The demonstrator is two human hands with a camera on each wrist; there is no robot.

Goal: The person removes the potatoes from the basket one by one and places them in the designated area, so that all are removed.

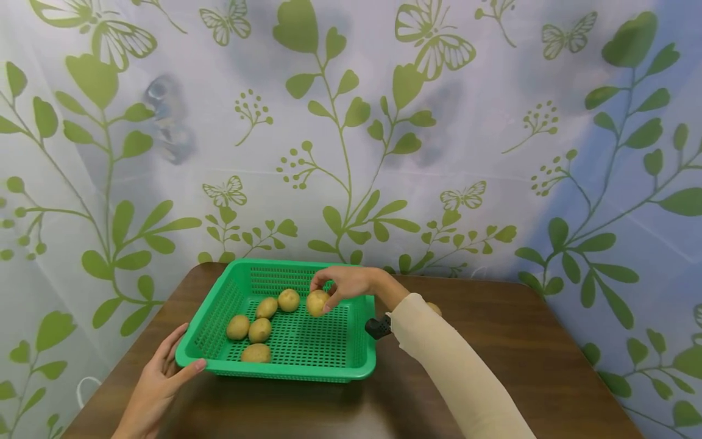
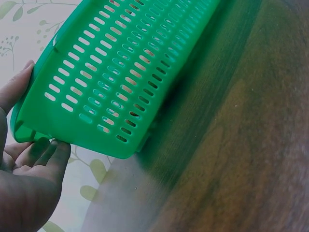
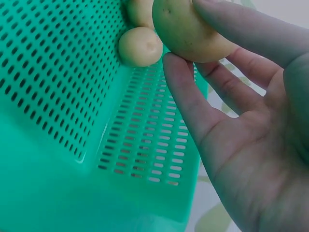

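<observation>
A green plastic basket (image 1: 290, 370) with slotted walls and floor stands on the table. My left hand (image 1: 161, 378) grips its near left corner, thumb over the rim and fingers beneath it, as the left wrist view shows of the basket wall (image 2: 111, 72). Over the right part of the basket, my right hand (image 1: 351, 283) pinches a potato (image 1: 317, 303) between thumb and fingers. Close up, this potato (image 3: 188, 34) is pale yellow and held above the basket floor. Several other potatoes (image 1: 260, 330) lie in the basket's left half and towards its back.
The brown wooden table (image 1: 493, 360) extends to the right of the basket. Another potato (image 1: 435, 308) shows partly behind my right sleeve (image 1: 450, 353). A black device (image 1: 378, 327) sits at my right wrist. Behind the table hangs a curtain (image 1: 351, 140) with green leaves and butterflies.
</observation>
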